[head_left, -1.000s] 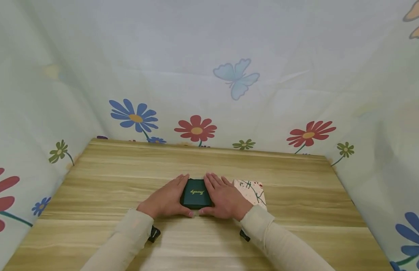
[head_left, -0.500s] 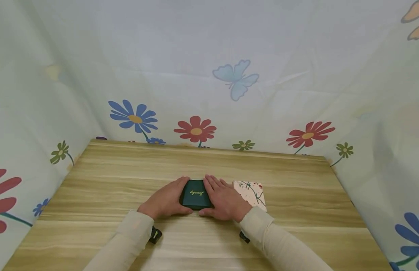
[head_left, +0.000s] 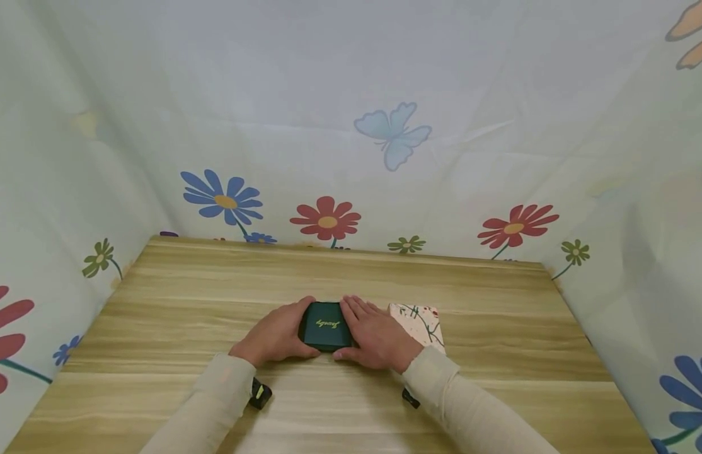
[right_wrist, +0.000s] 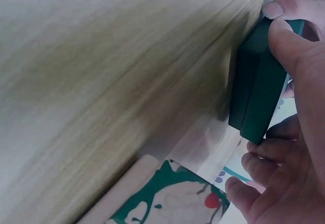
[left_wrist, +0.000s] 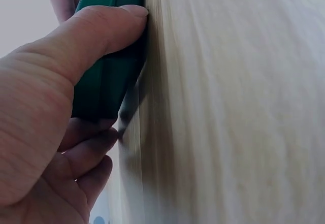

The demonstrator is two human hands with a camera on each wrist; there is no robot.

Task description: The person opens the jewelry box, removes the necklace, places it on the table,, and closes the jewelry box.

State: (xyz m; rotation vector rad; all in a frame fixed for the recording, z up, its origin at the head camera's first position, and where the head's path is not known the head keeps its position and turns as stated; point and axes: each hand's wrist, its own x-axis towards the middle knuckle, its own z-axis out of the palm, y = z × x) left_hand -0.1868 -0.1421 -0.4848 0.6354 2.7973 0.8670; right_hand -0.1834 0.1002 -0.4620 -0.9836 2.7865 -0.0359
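Note:
A small dark green jewelry box (head_left: 327, 325) with gold lettering on its lid is between my two hands at the middle of the table. My left hand (head_left: 274, 334) grips its left side, with the thumb (left_wrist: 109, 31) across the near face and the other fingers round the far side. On the right side, my right hand (head_left: 376, 334) holds the box with its thumb at the near corner and its fingers along the top right edge. The right wrist view shows a seam between lid and base. Whether the box fully touches the table I cannot tell.
A pale square box or packet (head_left: 423, 321) with a red and green plant print lies just right of my right hand, partly covered by it. The wood-grain table (head_left: 215, 265) ends at a flower-printed curtain (head_left: 442, 189) behind and at the sides.
My left thumb has drawn slightly up toward the near face of the jewelry box. Both hands and the box otherwise stay nearly in place; the head view has drifted a little.

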